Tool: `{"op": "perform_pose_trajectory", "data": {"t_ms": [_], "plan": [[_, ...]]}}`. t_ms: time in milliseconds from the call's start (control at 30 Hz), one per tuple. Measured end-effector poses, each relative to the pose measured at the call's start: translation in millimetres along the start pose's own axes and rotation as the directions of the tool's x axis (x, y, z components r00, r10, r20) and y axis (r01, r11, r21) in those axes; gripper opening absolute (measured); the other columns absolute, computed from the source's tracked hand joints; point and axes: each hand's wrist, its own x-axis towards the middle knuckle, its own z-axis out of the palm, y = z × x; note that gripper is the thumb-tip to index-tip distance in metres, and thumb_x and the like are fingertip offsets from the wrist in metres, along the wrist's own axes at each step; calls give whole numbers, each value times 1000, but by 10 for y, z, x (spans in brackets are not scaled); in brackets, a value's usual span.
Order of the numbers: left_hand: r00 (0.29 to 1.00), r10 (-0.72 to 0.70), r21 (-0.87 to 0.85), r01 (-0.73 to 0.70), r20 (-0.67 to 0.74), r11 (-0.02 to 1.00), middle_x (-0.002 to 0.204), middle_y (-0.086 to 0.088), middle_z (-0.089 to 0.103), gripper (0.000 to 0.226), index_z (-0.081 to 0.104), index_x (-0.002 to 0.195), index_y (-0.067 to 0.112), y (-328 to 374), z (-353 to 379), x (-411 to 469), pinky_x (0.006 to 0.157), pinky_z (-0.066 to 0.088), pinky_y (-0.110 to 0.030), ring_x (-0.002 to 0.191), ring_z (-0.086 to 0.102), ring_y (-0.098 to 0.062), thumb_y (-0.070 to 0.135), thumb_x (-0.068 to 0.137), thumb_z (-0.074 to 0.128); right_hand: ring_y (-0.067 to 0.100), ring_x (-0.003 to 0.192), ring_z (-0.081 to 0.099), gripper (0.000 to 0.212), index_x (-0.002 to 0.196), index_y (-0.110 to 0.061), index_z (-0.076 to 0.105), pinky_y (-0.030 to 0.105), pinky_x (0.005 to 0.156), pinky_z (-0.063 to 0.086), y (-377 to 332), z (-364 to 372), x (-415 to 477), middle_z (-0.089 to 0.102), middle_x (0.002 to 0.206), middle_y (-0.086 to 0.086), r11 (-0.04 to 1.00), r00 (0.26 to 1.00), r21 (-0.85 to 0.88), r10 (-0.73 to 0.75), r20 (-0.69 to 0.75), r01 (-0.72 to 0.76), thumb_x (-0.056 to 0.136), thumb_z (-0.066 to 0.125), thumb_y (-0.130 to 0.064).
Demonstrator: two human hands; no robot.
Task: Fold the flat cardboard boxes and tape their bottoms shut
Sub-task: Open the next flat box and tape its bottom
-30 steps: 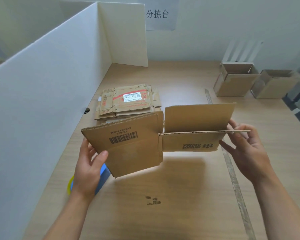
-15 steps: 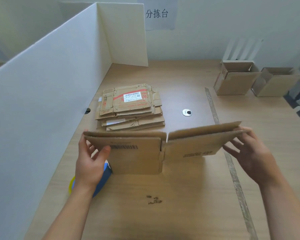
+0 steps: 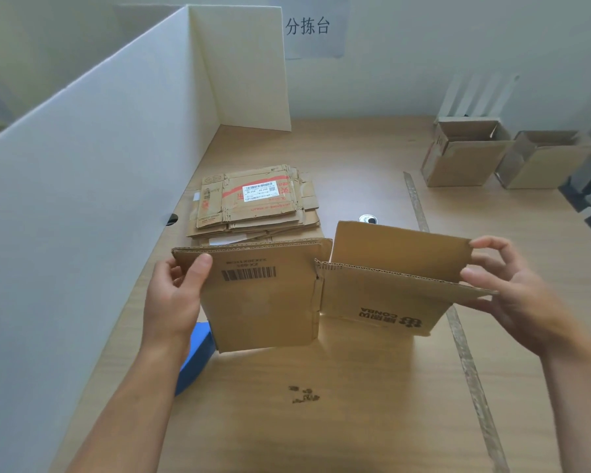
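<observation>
Two hands hold a partly opened brown corrugated cardboard box (image 3: 263, 302) upright over the light wooden tabletop (image 3: 321, 431).

Nearest on the wood lies a patch of small dark marks (image 3: 302, 394). Above it, the left hand (image 3: 174, 302) has its grip closed on the box's left edge, thumb on the barcode panel and fingers behind. A blue flat-sided object (image 3: 195, 353) shows just under that wrist. The right hand (image 3: 505, 295) has its grip pinched on the right ends of the two spread top flaps. Whether the box's lower edge touches the wood, I cannot tell. Just behind the box sits a stack of flattened brown cardboard boxes (image 3: 253, 203) beside a white corrugated partition (image 3: 82, 182). Far right stand two assembled open brown cardboard boxes (image 3: 461, 158), side by side.
</observation>
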Motion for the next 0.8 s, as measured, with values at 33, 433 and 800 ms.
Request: {"op": "perform_pose_trajectory", "data": {"t_ms": [33,433,800], "plan": [[1000,6,22,-6,-3,1000,111,0,67,37,60,100,27,0,5,13,96,49,-34,110,64,-17,53,77,72,26,90,67,37,109,-32,54,42,78,60,-3,16,6,65,113,5,999,1000,-32,-4,-5,4,79,67,-14],[868,485,388,-485,107,783,142,2,43,67,43,140,41,-167,19,-180,100,51,-44,125,50,-8,3,91,67,19,86,69,30,112,-28,70,46,82,56,190,51,27,72,112,12,993,994,-121,4,-108,-17,99,54,-7],[866,416,628,-492,278,603,136,-12,44,18,73,94,17,52,-64,52,103,37,-35,128,46,-32,4,83,77,39,112,65,28,120,-13,67,54,95,52,267,64,103,69,120,18,997,992,-6,-81,-100,80,100,50,-4]]}}
